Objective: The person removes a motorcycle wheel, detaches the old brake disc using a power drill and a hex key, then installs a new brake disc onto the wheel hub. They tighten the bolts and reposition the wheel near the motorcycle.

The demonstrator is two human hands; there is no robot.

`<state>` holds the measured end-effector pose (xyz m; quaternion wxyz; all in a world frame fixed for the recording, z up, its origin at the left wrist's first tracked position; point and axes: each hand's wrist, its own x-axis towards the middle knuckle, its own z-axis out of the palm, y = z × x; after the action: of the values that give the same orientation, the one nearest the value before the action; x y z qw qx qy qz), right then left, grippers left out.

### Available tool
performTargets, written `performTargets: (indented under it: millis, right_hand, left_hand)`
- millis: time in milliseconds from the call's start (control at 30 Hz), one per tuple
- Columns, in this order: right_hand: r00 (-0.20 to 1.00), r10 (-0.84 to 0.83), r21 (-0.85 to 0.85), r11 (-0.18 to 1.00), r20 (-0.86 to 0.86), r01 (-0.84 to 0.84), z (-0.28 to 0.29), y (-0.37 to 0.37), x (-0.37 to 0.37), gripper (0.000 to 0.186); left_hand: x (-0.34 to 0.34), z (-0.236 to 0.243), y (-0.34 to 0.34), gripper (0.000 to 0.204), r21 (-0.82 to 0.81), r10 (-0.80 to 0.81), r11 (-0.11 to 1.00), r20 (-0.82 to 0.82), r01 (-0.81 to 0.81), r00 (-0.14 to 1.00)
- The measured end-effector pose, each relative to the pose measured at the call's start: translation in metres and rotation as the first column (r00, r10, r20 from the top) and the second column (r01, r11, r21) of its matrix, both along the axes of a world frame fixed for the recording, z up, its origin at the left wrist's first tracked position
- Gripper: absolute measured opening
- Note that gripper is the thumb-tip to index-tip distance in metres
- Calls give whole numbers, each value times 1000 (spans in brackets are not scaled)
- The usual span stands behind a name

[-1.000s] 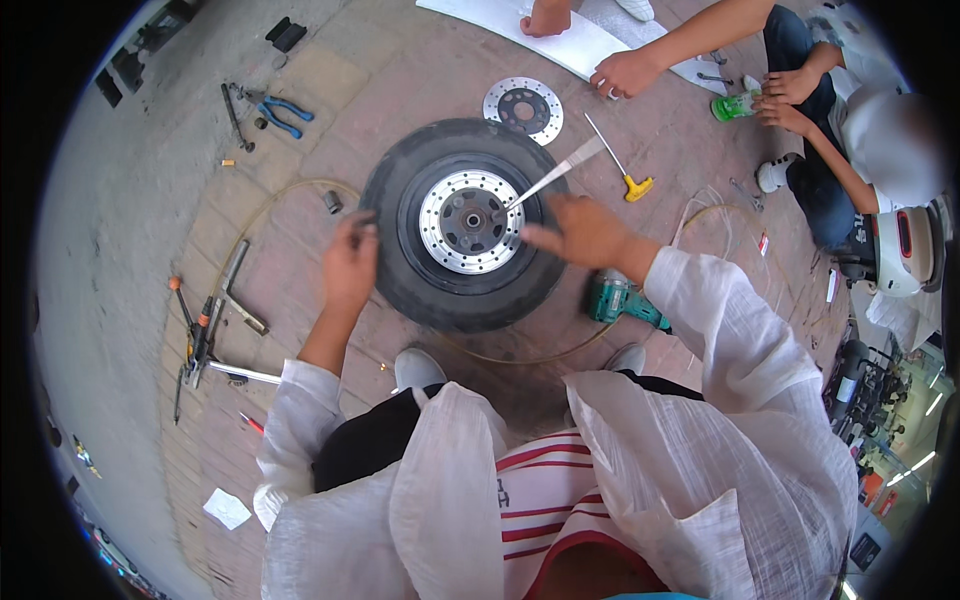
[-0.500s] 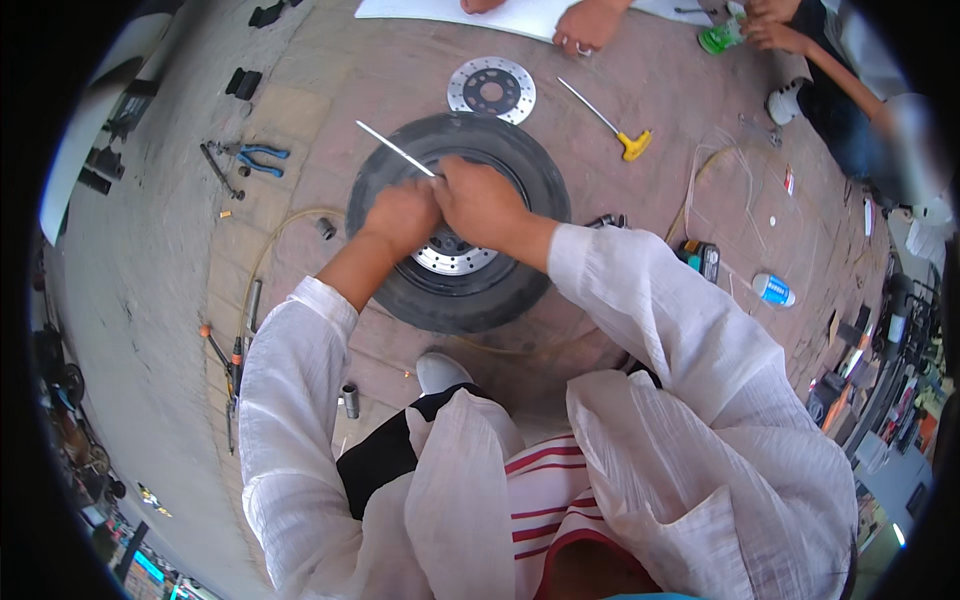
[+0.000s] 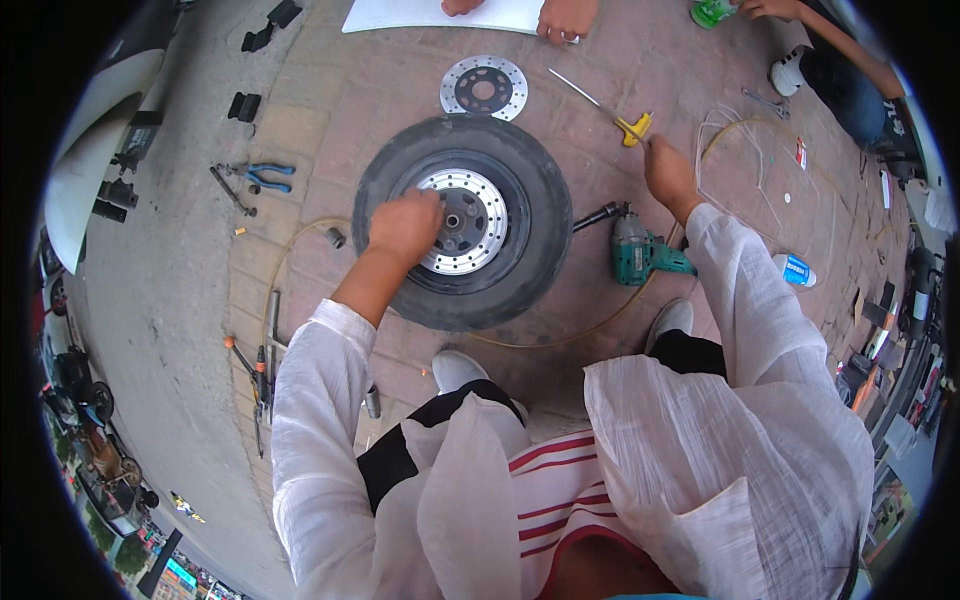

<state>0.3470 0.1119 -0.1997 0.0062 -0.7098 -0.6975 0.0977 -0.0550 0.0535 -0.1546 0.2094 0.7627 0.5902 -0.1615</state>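
Note:
A black tyre [image 3: 530, 240] lies flat, its wheel carrying a drilled silver brake disc [image 3: 485, 245]. My left hand [image 3: 405, 225] is closed over the left part of the disc near the hub; what its fingers hold is hidden. My right hand [image 3: 670, 175] is closed on a slim metal tool [image 3: 640, 135], held beside a yellow T-handle hex key [image 3: 634, 127]. Another drilled disc [image 3: 510, 90] lies above the tyre. A green impact driver [image 3: 632, 250] with a dark socket extension [image 3: 598, 216] is at the tyre's right.
Co-workers' hands [image 3: 565, 18] rest by a white sheet [image 3: 410, 14]; another person [image 3: 855, 95] crouches upper right. Around are pliers [image 3: 270, 172], a loose socket [image 3: 334, 236], tools [image 3: 260, 380] at lower left, a bottle [image 3: 795, 270] and a hose [image 3: 300, 235].
My hands have separated: the right moved from over the wheel out to the upper right with the slim tool, while the left stayed over the disc. The view has shifted, showing more of the driver.

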Motion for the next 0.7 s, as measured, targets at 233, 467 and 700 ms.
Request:
performTargets:
  millis: [233, 467, 700]
  right_hand:
    - [752, 543, 206, 839, -374, -503, 37, -39, -142, 30]
    - [747, 646, -58, 749, -156, -660, 28, -45, -213, 36]
    - [724, 628, 49, 764, -284, -643, 34, -42, -195, 35]
  left_hand:
    - [19, 11, -4, 38, 31, 262, 965, -59, -261, 963]
    - [15, 3, -6, 33, 41, 157, 987, -48, -155, 986]
    - [13, 19, -8, 35, -14, 347, 937, 149, -349, 926]
